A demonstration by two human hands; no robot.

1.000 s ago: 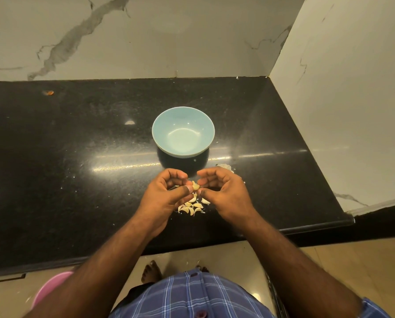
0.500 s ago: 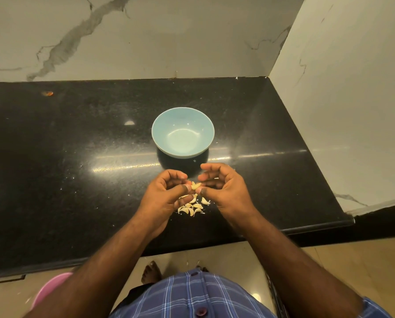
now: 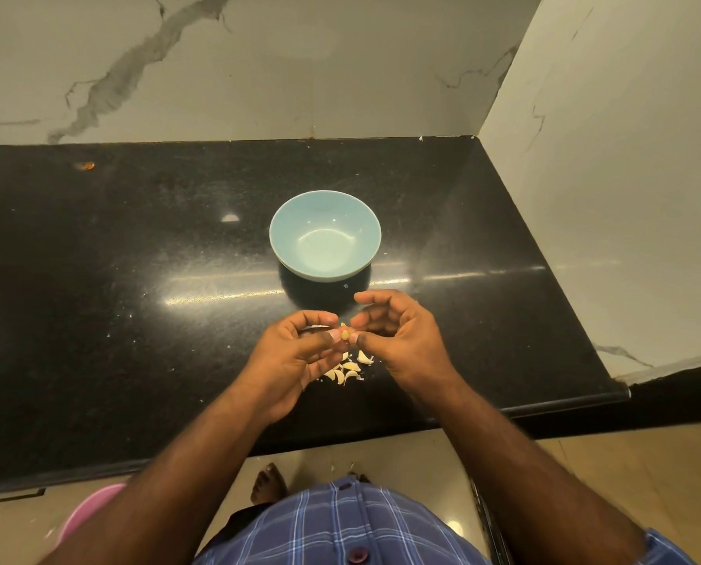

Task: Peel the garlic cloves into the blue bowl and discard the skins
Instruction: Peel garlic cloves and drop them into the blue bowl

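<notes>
A light blue bowl stands empty on the black counter, just beyond my hands. My left hand and my right hand meet above the counter's front part. Between their fingertips they pinch one small garlic clove. Under the hands lies a small heap of several pale unpeeled cloves, partly hidden by my left fingers. Tiny white skin flakes dot the counter around the heap.
Marble walls close the counter at the back and on the right. The counter's front edge runs just below my wrists. A pink basin shows on the floor at lower left, beside my bare foot.
My right hand's fingers have spread and lifted a little while both hands keep working the same clove. The bowl and the heap have not moved.
</notes>
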